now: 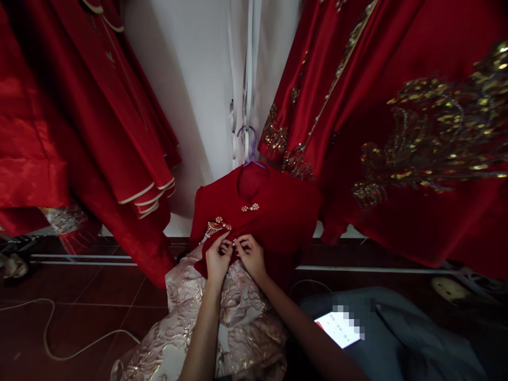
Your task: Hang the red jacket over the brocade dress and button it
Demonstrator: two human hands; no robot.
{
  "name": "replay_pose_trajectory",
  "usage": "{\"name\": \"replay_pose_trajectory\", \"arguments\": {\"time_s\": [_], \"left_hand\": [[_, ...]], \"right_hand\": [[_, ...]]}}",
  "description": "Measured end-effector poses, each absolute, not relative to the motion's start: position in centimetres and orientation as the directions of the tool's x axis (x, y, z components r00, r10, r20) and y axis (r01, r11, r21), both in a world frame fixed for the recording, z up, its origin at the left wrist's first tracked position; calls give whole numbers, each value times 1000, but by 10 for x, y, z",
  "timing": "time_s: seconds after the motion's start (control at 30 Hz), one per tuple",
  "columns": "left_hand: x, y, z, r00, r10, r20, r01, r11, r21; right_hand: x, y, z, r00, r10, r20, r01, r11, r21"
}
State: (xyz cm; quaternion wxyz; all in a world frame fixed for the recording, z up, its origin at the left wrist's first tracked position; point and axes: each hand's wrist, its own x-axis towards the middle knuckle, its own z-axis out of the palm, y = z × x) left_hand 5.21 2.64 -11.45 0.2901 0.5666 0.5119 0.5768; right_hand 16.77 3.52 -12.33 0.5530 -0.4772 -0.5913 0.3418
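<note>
A red garment top (286, 211) hangs on a purple hanger (252, 151) in front of me. At its neckline sits an ornate pearl-and-gold clasp (250, 207). A beaded ornament (216, 226) decorates the chest on the left. Below it, my left hand (218, 258) and my right hand (251, 256) are close together at the garment's front. Both have fingers pinched around a small shiny clasp (234, 242), mostly covered by the fingertips. Pale pink and gold brocade fabric (242, 328) lies beneath my forearms.
Red garments hang on the left (111, 106) and right, the right one with gold sequins (444, 127). A lit phone (337, 329) rests on grey fabric (381, 338) at lower right. A white cable (50, 338) crosses the dark tiled floor (91, 312).
</note>
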Motion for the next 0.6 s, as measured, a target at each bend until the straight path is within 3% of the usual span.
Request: {"name": "replay_pose_trajectory", "arguments": {"time_s": [0.1,0.27,0.47,0.6], "left_hand": [[53,26,-117,-260,883,390,261,-324,909],[52,24,-118,-492,758,429,277,-331,902],[53,20,-114,-291,822,490,584,-253,771],[53,20,-116,-246,833,496,650,-237,722]], "right_hand": [[168,31,-122,104,921,375,227,345,-911],[173,23,-128,341,773,535,295,452,-842],[173,26,-126,286,833,473,274,401,-874],[171,28,-121,213,883,418,268,359,-894]]}}
